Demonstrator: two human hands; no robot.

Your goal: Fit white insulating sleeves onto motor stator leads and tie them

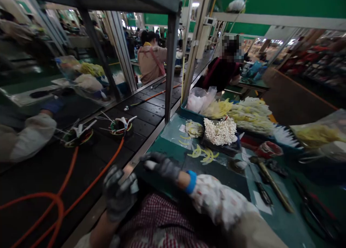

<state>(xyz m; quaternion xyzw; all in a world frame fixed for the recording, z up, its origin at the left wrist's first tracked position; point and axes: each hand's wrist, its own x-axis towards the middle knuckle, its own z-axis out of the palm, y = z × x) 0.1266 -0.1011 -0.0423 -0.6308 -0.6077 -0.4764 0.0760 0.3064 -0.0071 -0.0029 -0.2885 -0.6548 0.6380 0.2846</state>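
My left hand, in a grey glove, is raised at the conveyor's near edge, fingers loosely bent and apart, with nothing visible in it. Grey-gloved too, my right hand reaches left over the green table; its fingers are blurred but look apart, and I see nothing held. Beyond it on the table lie curved yellow strips, a bundle of pale yellow-green pieces and a pile of small cream-coloured beads or buds.
Wired round parts with orange cables lie on the dark conveyor. A co-worker's gloved hand is at the left. Black-handled scissors and a hammer-like tool lie right. A metal frame post stands ahead.
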